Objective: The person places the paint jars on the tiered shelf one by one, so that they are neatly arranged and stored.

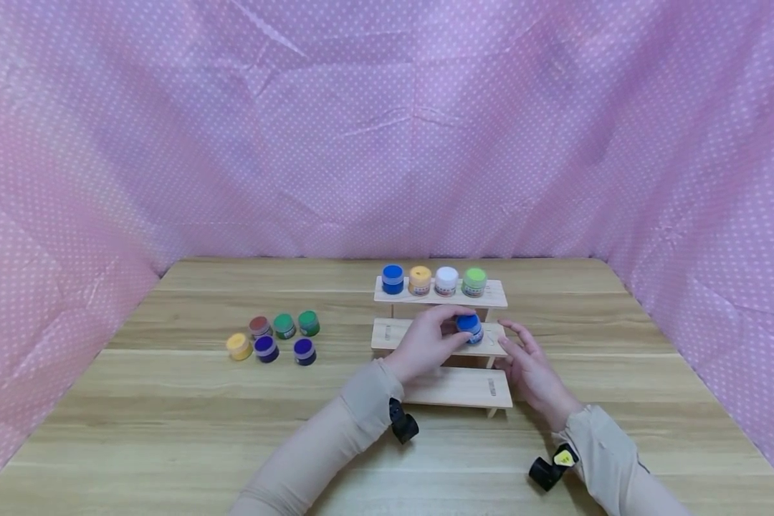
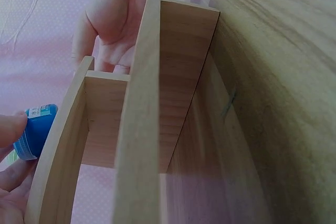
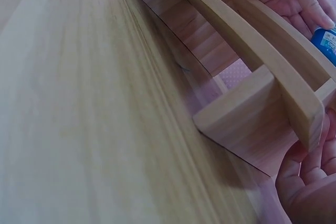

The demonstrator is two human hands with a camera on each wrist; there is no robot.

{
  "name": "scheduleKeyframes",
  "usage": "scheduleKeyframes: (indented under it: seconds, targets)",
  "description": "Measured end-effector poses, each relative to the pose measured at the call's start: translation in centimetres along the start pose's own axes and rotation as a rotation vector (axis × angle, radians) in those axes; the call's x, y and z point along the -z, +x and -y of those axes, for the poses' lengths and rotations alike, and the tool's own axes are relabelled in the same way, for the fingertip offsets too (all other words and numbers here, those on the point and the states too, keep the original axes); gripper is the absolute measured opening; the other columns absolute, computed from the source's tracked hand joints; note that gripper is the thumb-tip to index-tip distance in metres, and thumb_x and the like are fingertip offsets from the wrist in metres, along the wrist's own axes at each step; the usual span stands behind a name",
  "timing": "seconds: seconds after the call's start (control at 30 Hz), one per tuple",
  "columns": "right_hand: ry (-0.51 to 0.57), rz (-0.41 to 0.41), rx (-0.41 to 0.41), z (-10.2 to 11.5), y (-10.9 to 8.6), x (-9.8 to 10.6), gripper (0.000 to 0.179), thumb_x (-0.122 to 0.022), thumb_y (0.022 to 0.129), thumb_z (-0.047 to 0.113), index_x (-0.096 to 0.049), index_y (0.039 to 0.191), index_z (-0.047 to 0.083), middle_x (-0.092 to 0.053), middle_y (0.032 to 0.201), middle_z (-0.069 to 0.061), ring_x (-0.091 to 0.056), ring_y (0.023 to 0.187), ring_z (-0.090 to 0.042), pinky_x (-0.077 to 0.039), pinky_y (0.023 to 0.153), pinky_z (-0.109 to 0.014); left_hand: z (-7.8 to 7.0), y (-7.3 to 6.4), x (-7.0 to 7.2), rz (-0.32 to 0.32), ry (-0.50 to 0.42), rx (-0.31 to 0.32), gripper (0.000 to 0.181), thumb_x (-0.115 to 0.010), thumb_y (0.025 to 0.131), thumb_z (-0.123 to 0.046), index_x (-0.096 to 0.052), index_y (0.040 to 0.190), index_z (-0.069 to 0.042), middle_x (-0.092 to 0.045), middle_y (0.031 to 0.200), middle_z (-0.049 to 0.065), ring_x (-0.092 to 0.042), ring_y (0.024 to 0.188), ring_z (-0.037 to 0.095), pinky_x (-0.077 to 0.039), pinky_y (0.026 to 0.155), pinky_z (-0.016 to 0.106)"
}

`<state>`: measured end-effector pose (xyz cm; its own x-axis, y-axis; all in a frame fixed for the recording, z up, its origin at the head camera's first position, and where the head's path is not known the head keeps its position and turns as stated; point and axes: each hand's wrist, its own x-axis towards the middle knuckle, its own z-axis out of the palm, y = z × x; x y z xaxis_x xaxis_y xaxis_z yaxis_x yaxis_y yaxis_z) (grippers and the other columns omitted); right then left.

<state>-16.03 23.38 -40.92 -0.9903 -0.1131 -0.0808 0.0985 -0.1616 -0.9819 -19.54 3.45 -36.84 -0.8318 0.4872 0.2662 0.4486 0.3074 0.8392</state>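
My left hand [image 1: 428, 342] pinches a small blue paint jar [image 1: 469, 328] between thumb and fingers at the right part of the stepped wooden rack's [image 1: 454, 385] middle tier. The left wrist view has the same blue jar [image 2: 38, 129] upright against the edge of that tier. At the rack's right end is my right hand [image 1: 534, 369], its fingers loosely extended beside the end of the middle tier. In the right wrist view the right hand's fingertips [image 3: 294, 158] come right up to the rack's side. On the top tier stand a blue jar [image 1: 393, 279], yellow jar [image 1: 420, 281], white jar [image 1: 446, 282] and light green jar [image 1: 474, 282].
Left of the rack, several paint jars stand on the wooden table [image 1: 187, 401]: a yellow jar [image 1: 239, 346], a brown jar [image 1: 260, 327], two green jars [image 1: 309, 322] and two dark purple jars [image 1: 305, 352]. A pink dotted cloth [image 1: 387, 129] hangs behind and along both sides.
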Motion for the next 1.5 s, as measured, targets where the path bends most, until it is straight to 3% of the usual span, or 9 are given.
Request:
scheduleKeyframes:
  seconds: [0.6,1.0,1.5]
  targets:
    - [0.067,0.007,0.028,-0.24,-0.02,-0.17,0.021,-0.044,0.101,0.018,-0.044,0.12,0.027,-0.065,0.097,0.013,-0.062,0.083,-0.003,-0.049,0.076,-0.019,-0.21,0.44,0.02,0.09,0.044,-0.05,0.03,-0.062,0.089,0.0,-0.063,0.118,-0.008,-0.06,0.128,0.007,-0.056,0.118,0.016,-0.045,0.099,0.019]
    - [0.063,0.024,0.037,-0.38,0.01,-0.08,0.02,-0.042,0.102,0.019,-0.046,0.119,0.03,-0.065,0.097,0.014,-0.062,0.085,-0.003,-0.049,0.078,-0.02,-0.35,0.82,-0.13,0.106,0.022,0.026,0.032,-0.06,0.091,-0.001,-0.062,0.121,-0.012,-0.058,0.13,0.003,-0.055,0.119,0.012,-0.045,0.099,0.018]
    - [0.053,0.005,0.019,-0.28,-0.13,-0.24,0.023,-0.043,0.101,0.019,-0.043,0.122,0.028,-0.065,0.097,0.014,-0.062,0.087,-0.002,-0.048,0.078,-0.019,-0.03,0.54,-0.02,0.111,-0.045,-0.002,0.037,-0.06,0.091,-0.003,-0.057,0.128,-0.006,-0.057,0.132,0.007,-0.054,0.122,0.015,-0.044,0.101,0.019]
